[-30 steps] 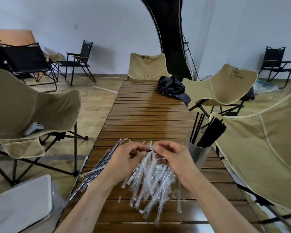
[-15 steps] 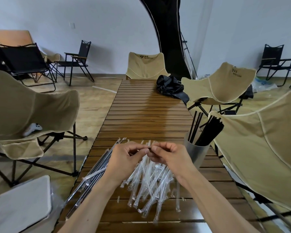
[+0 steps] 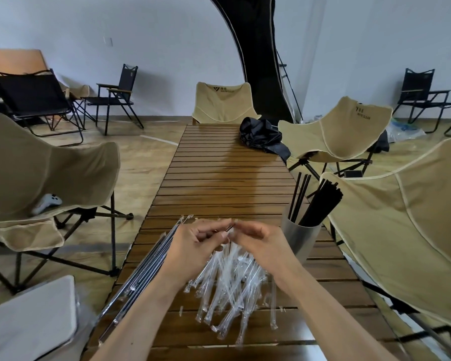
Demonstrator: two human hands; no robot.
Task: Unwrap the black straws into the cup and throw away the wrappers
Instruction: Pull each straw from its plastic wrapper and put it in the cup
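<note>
My left hand (image 3: 195, 246) and my right hand (image 3: 261, 243) meet fingertip to fingertip above the table, both pinching one wrapped black straw (image 3: 229, 229) at its end. Below them lies a heap of empty clear wrappers (image 3: 229, 290). A row of wrapped black straws (image 3: 143, 269) lies along the table's left edge. A metal cup (image 3: 298, 237) stands right of my right hand, holding several bare black straws (image 3: 315, 204).
The slatted wooden table (image 3: 227, 178) runs away from me, with a black bag (image 3: 263, 136) at its far right. Beige camp chairs (image 3: 412, 217) flank both sides. A grey-white bin lid (image 3: 29, 319) sits low at the left.
Both hands have stayed together over the wrapper heap, shifting slightly as the fingers work at the straw's end. The view has tilted a little.
</note>
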